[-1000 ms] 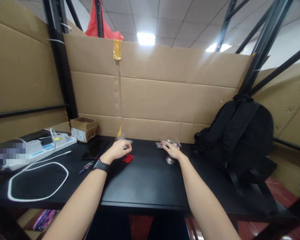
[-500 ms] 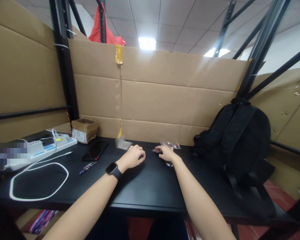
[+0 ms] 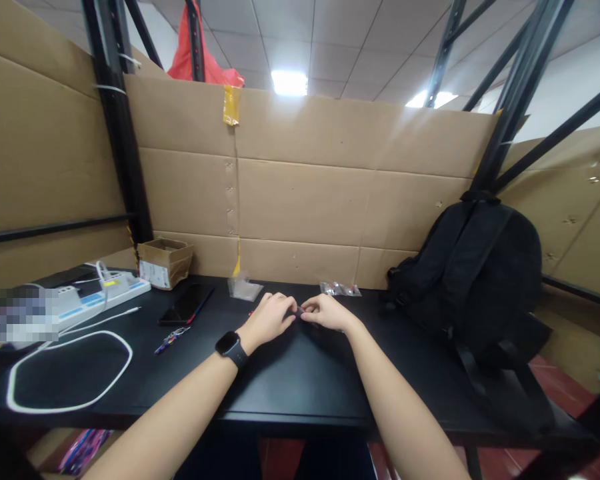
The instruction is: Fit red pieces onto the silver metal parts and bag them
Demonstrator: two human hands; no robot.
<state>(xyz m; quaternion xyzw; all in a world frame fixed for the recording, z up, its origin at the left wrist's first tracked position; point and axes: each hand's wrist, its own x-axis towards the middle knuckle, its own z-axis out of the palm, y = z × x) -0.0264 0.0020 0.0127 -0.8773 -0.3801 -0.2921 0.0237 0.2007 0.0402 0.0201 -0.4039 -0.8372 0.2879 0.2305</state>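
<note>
Head view: a small dark-and-red item (image 3: 300, 311) sits between the two hands, just above the table (image 3: 290, 393) or on it; which of these cannot be told. Fingers cover most of it, so its shape is hard to make out. The right hand (image 3: 326, 312) has a narrow grip, thumb and fingertips pinching the item. The left hand (image 3: 270, 320) curls at its other end, fingers bent; whether this grip holds it too cannot be told.

Clock directions run from that item. A red sliver (image 3: 251, 312) shows at 9 o'clock, the rest hidden behind the left hand. Clear plastic bags (image 3: 247, 289) lie at 10 o'clock and clear packets (image 3: 340, 289) at 2, their contents too small to read. A phone (image 3: 186, 305) rests at 9; beyond it, a power strip (image 3: 105, 293) runs into a pixelated patch at the picture's edge. A colourful bundle (image 3: 87, 448) under the table at 8 is partly cut off.

The tabletop is black and faintly glossy. A creased cardboard panel (image 3: 300, 200) rises at 12, a black backpack (image 3: 480, 267) leans at 3, and red floor tiles (image 3: 287, 460) show at 6. A bright ceiling lamp (image 3: 290, 83) shines at 12.
</note>
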